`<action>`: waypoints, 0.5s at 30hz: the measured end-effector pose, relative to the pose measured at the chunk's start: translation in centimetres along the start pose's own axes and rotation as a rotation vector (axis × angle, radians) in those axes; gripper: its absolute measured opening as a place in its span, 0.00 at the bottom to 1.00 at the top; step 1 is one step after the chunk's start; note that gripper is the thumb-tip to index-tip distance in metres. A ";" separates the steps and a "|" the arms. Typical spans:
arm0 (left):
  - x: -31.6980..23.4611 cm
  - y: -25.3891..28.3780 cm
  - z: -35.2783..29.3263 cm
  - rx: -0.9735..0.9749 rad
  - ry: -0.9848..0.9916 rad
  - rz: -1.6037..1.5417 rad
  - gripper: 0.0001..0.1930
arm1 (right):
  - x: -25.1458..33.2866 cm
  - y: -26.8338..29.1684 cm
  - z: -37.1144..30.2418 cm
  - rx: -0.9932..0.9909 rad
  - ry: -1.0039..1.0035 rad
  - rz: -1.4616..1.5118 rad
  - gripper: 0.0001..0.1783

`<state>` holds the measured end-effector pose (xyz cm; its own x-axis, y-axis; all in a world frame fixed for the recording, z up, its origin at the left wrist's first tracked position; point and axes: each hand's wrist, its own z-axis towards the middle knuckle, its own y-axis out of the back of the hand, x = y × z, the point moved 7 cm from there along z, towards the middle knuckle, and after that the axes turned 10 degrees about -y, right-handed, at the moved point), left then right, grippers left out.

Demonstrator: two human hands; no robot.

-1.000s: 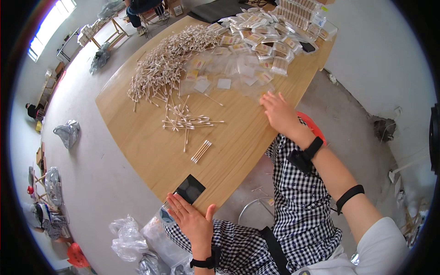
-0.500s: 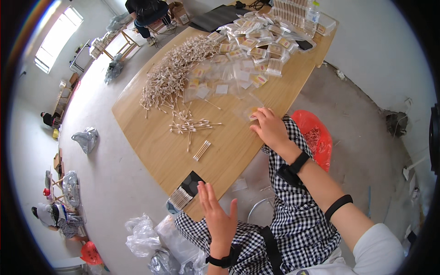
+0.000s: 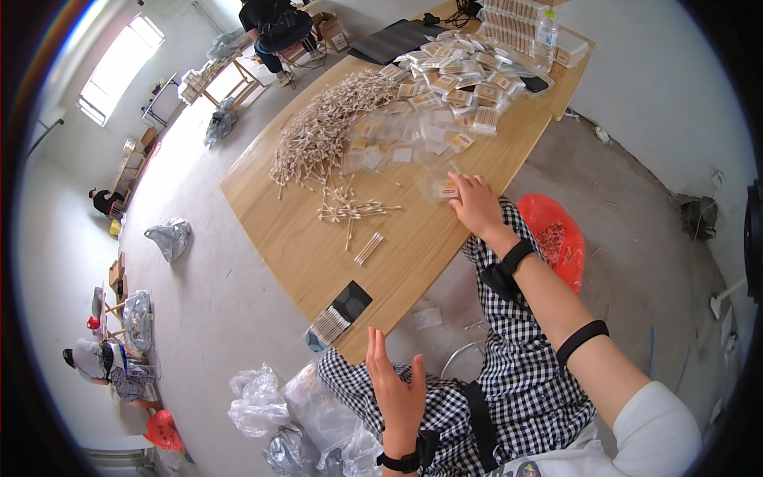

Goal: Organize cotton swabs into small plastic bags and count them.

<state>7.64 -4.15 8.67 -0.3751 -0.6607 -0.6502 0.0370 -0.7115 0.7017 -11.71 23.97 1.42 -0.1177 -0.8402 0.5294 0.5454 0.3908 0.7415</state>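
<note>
My right hand point(image 3: 479, 208) is at the table's near right edge, its fingers closed on the right side of a small clear plastic bag point(image 3: 435, 188) with a yellow label inside. My left hand point(image 3: 395, 391) is raised off the table's near corner, fingers stretched up and thumb apart, holding nothing. Just left of it, a row of cotton swabs point(image 3: 327, 325) lies beside a dark square card point(image 3: 352, 300). A few aligned swabs point(image 3: 369, 249) lie farther in. Beyond them are loose swabs point(image 3: 347, 207) and a large swab pile point(image 3: 330, 123).
Flat bags with labels point(image 3: 403, 154) and heaped filled packets point(image 3: 461, 75) cover the table's far part, beside a bottle point(image 3: 546, 40). A red bag point(image 3: 556, 238) with scraps stands right of my legs. Clear plastic bags point(image 3: 258, 405) lie on the floor. Other people sit farther off.
The view has shifted a little, so the table appears farther right. My right hand and the labelled bag have moved slightly left along the table, and more label shows. My left hand remains raised.
</note>
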 end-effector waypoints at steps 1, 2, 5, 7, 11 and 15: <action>0.0 0.1 -0.3 -0.002 0.020 -0.034 0.38 | -0.4 0.2 0.5 -0.003 0.002 -0.002 0.11; 0.2 0.3 -0.5 -0.006 0.019 -0.032 0.38 | -1.1 -0.3 1.1 0.077 -0.076 -0.011 0.10; 0.6 0.8 -1.1 -0.001 0.022 0.023 0.37 | -1.5 -0.1 1.7 0.036 -0.176 0.156 0.08; 1.7 1.3 -1.7 -0.057 0.112 -0.087 0.36 | -1.3 0.8 1.6 -0.084 -0.197 0.334 0.07; 2.8 1.1 -2.4 -0.080 0.155 -0.175 0.34 | -2.7 -0.1 0.8 0.001 -0.331 0.533 0.11; 2.2 0.5 -2.5 -0.042 0.142 -0.216 0.34 | -4.7 -1.2 0.2 0.079 -0.557 0.893 0.14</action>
<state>9.20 -6.56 6.91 -0.2452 -0.5170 -0.8201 0.0099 -0.8473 0.5311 -11.94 27.50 -1.83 -0.0754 0.0485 0.9960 0.5684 0.8228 0.0030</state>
